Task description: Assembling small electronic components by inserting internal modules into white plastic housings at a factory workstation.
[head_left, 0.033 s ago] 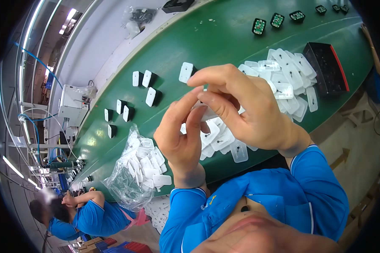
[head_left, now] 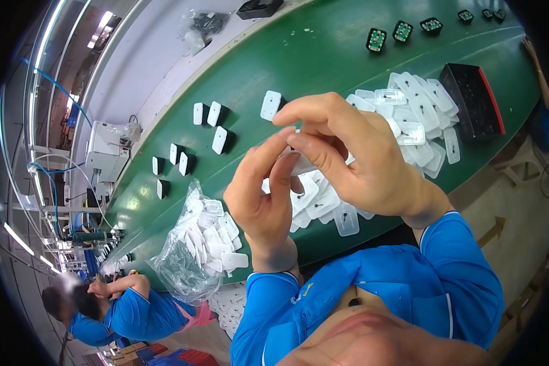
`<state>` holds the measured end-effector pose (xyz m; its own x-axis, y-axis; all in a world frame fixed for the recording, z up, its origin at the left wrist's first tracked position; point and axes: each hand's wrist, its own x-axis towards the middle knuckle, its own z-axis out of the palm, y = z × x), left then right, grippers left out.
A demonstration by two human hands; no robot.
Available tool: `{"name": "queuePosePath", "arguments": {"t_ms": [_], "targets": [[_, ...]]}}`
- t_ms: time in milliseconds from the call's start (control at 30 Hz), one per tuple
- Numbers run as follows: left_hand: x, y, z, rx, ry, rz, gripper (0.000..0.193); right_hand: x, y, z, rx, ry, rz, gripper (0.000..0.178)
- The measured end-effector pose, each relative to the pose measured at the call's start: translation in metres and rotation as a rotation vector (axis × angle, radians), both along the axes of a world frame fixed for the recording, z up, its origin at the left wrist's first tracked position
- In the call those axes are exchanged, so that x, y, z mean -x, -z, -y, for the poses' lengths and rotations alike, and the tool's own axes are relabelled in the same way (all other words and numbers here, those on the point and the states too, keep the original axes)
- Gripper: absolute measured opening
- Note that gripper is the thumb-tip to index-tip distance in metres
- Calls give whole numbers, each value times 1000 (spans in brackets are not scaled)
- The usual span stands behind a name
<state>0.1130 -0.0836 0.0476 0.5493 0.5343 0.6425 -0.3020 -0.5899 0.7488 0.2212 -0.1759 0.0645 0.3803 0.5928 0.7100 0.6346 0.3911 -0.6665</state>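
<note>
My left hand [head_left: 259,192] and my right hand [head_left: 366,158] meet above the green table, fingertips close together. Between them is a small translucent white plastic cover [head_left: 304,163], mostly hidden by the fingers. Both hands are closed around it in a pinch. Below and behind my hands lies a heap of white plastic covers [head_left: 323,201], many with a small dark piece in them; the heap spreads right to more covers [head_left: 424,107]. Just beyond my fingertips stands a black case with a white lid [head_left: 272,105].
Several white-topped black cases [head_left: 221,140] stand on the green table [head_left: 323,55] at left. Open cases with green circuit boards [head_left: 376,40] line the far right, near a black box [head_left: 471,100]. A clear bag [head_left: 183,268] of white covers lies left; co-workers [head_left: 128,311] sit beyond.
</note>
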Motion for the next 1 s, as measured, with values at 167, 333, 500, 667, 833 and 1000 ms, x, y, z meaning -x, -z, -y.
{"name": "queuePosePath", "arguments": {"t_ms": [167,333,500,667,833,1000], "targets": [[-4,2,-9,-106,-28,-15,26,-1,7,-9,32,-71,-103,20],[-4,6,-16,-156,-17,-72,18,-2,14,-14,20,-21,-36,19],[-8,5,-15,-81,4,-47,24,-4,14,-15,3,-23,-85,18],[-8,9,-17,-14,6,-8,22,-4,10,-14,4,-33,-54,13],[-9,7,-21,51,4,-20,20,-7,11,-14,16,86,19,8],[-10,8,-21,56,20,-22,19,-9,12,-14,31,99,14,7]]}}
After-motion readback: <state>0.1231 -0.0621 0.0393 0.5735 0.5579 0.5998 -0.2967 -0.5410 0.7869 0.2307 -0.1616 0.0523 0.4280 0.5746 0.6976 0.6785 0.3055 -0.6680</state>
